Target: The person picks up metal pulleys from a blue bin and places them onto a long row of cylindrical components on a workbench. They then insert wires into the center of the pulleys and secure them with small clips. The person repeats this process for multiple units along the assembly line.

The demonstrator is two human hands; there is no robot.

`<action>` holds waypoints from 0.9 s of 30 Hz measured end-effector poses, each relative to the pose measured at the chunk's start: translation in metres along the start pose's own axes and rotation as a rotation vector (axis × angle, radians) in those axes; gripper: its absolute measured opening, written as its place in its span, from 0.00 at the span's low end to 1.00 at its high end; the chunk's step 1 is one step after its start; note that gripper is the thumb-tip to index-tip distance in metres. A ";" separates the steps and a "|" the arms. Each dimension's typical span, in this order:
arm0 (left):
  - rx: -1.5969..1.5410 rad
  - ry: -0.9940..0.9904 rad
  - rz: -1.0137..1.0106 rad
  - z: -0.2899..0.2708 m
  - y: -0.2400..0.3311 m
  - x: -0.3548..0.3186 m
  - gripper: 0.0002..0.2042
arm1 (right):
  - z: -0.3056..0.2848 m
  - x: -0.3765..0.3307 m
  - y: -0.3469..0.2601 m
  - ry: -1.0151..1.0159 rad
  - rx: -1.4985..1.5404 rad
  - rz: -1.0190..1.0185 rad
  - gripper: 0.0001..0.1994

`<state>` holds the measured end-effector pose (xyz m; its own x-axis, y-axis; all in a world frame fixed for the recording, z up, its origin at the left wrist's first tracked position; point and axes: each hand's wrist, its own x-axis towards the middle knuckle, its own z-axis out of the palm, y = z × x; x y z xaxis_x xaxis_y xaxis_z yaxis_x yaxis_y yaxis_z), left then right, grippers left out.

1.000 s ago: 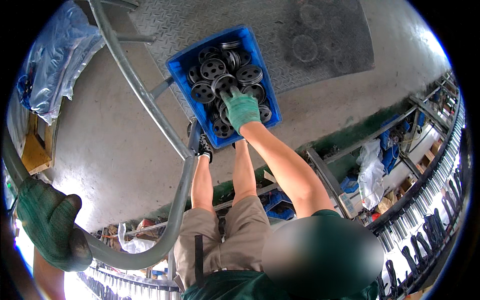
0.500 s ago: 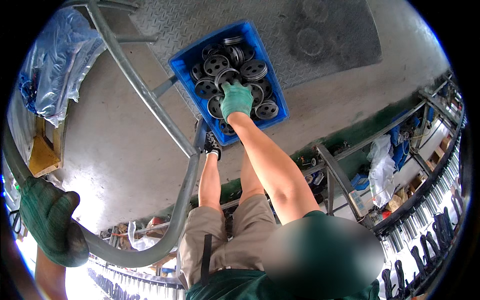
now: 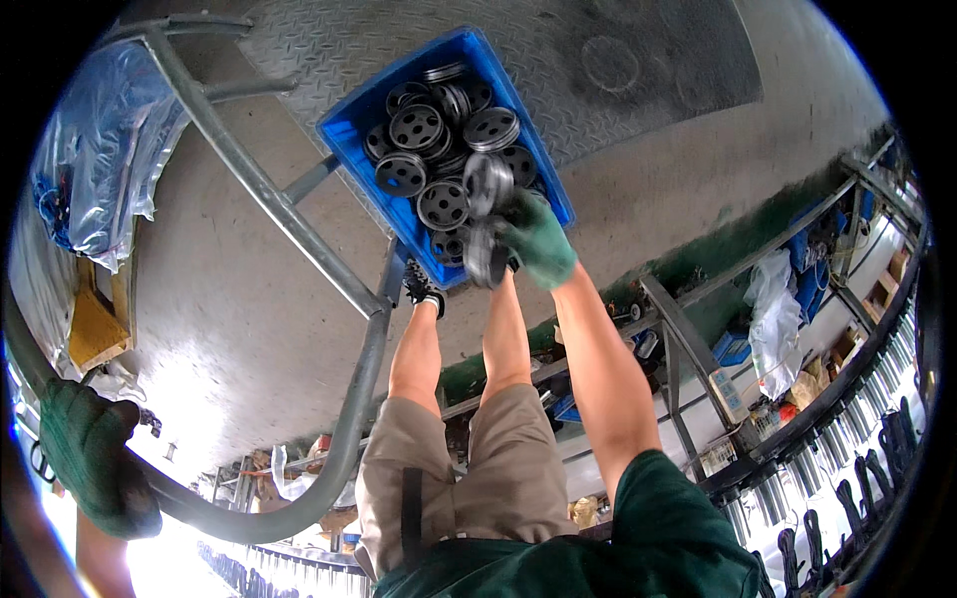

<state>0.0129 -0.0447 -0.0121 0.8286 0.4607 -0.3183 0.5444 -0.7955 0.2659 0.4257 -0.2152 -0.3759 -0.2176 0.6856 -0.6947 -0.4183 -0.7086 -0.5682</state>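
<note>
The right hand (image 3: 543, 239), in a green glove, is closed around two dark grooved wheels (image 3: 485, 255), both smeared by blur, so where each fingertip sits cannot be told. One of the pair overlaps the near right part of a blue plastic crate (image 3: 357, 122) in view, and the other overlaps the crate's near edge. Inside the crate lies a jumble of black wheels (image 3: 416, 128) with round holes: some stacked flat toward the right edge, one nearly on its rim by the far edge, others spread along the left edge and down to the near corner

The left hand (image 3: 90, 439), also in a green glove, is wrapped around a bent grey metal tube (image 3: 261, 526), well apart from the crate. A straight metal bar (image 3: 261, 189) runs from this bend toward the far left, passing beside the crate's left corner. Beyond the crate, diamond-pattern plate (image 3: 294, 45) covers part of the floor (image 3: 224, 289), and a white plastic bag (image 3: 776, 324) hangs off to the right
</note>
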 end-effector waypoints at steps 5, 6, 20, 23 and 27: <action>0.132 -0.129 -0.185 0.005 0.025 0.062 0.10 | -0.018 -0.090 0.028 0.032 0.935 0.139 0.26; -0.038 -0.231 -0.434 0.007 0.037 0.076 0.14 | -0.015 -0.106 0.027 0.058 1.049 0.166 0.25; 0.252 -0.338 0.311 0.393 0.072 0.325 0.23 | -0.014 -0.181 0.100 0.306 1.109 0.028 0.30; 0.269 -0.412 0.331 0.392 0.080 0.336 0.24 | -0.019 -0.177 0.107 0.332 1.154 0.096 0.27; 0.270 -0.273 0.464 0.395 0.088 0.344 0.21 | -0.016 -0.171 0.087 0.342 0.986 0.049 0.20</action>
<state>0.2939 -0.1117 -0.4580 0.8885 -0.0479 -0.4563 0.0519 -0.9777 0.2037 0.4402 -0.3966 -0.3138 -0.0568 0.4666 -0.8827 -0.9834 -0.1788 -0.0313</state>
